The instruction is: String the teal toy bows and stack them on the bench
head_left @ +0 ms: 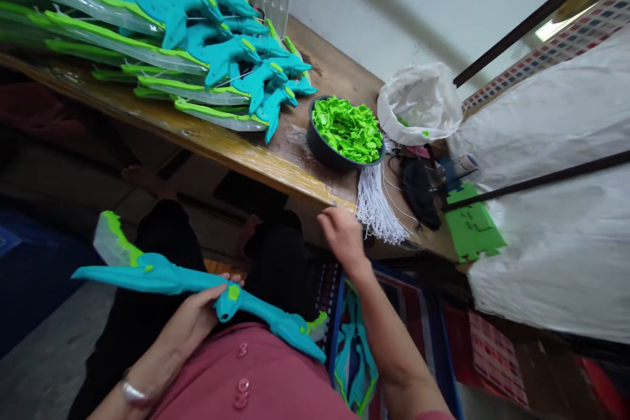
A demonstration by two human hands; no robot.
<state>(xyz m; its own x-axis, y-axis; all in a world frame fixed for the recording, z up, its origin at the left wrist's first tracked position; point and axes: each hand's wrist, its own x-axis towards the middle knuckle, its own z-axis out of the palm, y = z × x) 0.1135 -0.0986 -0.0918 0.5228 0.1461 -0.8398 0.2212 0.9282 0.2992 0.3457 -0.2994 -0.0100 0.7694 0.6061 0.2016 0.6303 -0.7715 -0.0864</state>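
Observation:
Across my lap lies a long teal plastic toy bow (191, 281) with lime-green trim and a translucent piece rising near its left end. My left hand (199, 308) is wrapped round its middle from below. My right hand (343, 236) is at the table's front edge, just left of a bundle of white strings (377, 210). Its fingers are curled in, and whatever they may hold is too small to see. Behind it, a dark bowl (327, 154) is heaped with small lime-green plastic parts (347, 128).
Several similar teal and green bows (221, 56) are stacked on the wooden table (315, 187) at the left. A white plastic bag (418, 105), a black pouch (418, 190) and a green foam mat (472, 223) are at the right. More teal pieces (354, 348) lie in a blue-rimmed crate below.

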